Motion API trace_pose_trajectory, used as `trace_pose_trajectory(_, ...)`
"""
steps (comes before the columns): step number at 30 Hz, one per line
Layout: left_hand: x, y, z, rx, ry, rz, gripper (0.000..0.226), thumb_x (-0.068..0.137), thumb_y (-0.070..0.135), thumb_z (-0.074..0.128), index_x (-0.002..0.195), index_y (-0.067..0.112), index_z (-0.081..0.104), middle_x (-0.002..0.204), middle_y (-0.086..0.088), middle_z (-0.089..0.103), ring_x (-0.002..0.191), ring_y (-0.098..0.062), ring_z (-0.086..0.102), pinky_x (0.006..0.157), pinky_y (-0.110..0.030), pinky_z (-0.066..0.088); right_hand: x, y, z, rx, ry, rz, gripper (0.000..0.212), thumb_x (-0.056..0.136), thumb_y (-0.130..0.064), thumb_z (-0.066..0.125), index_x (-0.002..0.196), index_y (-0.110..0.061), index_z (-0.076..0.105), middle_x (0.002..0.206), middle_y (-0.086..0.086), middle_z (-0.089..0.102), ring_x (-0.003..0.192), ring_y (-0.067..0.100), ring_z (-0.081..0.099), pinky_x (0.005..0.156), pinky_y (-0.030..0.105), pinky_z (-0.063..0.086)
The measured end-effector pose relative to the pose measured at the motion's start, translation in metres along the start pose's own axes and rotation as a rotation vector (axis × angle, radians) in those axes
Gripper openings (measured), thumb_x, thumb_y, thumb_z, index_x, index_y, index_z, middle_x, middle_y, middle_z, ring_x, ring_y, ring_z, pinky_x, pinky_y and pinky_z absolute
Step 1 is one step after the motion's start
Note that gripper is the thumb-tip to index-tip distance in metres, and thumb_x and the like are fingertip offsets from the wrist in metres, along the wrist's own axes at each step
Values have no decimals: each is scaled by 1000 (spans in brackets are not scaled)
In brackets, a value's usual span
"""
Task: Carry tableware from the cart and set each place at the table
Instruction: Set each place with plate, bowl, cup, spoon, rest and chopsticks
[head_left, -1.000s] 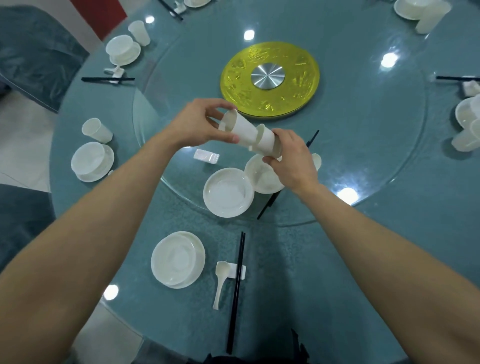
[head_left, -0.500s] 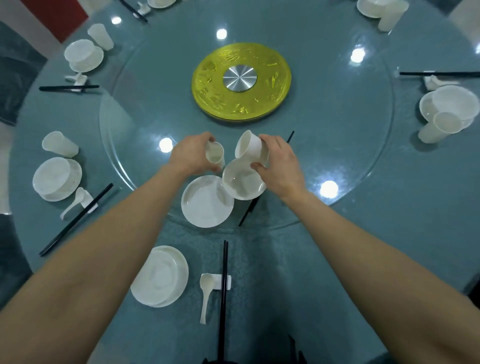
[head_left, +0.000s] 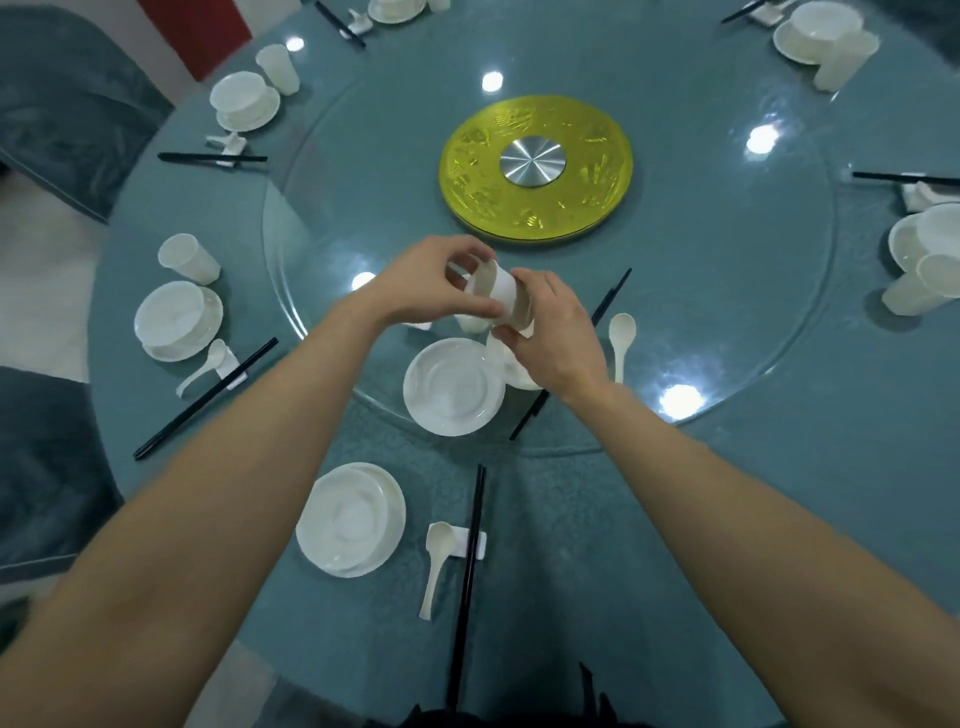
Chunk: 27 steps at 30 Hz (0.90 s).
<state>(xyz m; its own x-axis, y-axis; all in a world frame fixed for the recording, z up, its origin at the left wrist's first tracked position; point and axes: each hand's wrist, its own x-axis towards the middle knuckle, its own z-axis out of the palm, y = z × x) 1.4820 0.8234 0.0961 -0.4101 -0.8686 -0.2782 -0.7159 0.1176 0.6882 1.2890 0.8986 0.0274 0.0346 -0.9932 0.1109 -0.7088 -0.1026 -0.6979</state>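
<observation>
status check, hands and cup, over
Both on cup: left hand, right hand. Cup tilted, above turntable. Near place: plates, spoon, chopsticks, no cup yet. Just below hands, a loose plate.

Left hand (head_left: 431, 283), right hand (head_left: 558, 338), forearms (head_left: 249, 467) bare; dark garment (head_left: 467, 719) at bottom edge.

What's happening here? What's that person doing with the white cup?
A person is setting a big round table. Their left hand and right hand both hold a white cup, tipped sideways, above the glass turntable. A loose plate and a loose spoon lie on the turntable. The nearest place has stacked dishes, a small spoon and chopsticks, but no cup yet.
</observation>
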Motion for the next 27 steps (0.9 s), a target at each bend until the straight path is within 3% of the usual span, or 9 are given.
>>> trace_pose_trajectory(3,-22,-13,-14,-20,57,-50,71,54,65,91,116,37,71,111,7,74,93,-18,74,92,-43,62,-3,-16,8,14,-46,-59,67,87,-30,83,146,-19,53,137,-1,59,124,21,56,100,37,49)
trace_pose_trajectory(8,-68,-49,-37,-20,192,-153,65,57,58,97,112,33,73,102,4,72,77,-11,65,84,-35,58,-13,-26,24,1,-97,-47,52,93,-16,70,143,-14,56,136,4,60,118,26,62,98,47,52)
trace_pose_trajectory(12,-110,-95,-42,78,224,-310,58,65,49,99,112,34,70,102,10,69,84,-10,66,72,-28,51,-20,-36,33,8,-122,-68,49,93,-13,66,141,-13,56,133,5,61,115,27,63,95,45,52)
trace_pose_trajectory(15,-136,-132,-33,170,235,-422,66,59,58,99,113,36,69,103,13,67,92,-13,67,79,-35,55,-24,-45,40,16,-133,-93,46,92,-11,63,138,-13,57,129,4,62,110,27,63,91,46,52)
trace_pose_trajectory(19,-162,-174,-14,226,205,-547,71,59,54,100,119,33,68,112,5,68,99,-22,66,92,-42,57,-29,-50,47,16,-169,-100,47,93,-11,63,139,-14,57,128,4,61,110,24,61,92,44,52)
trace_pose_trajectory(27,-184,-207,15,205,161,-637,77,55,48,104,122,34,68,119,4,65,101,-22,65,88,-39,55,-34,-55,55,-22,-192,-121,43,94,-14,65,135,-17,56,125,3,61,110,25,64,91,50,54)
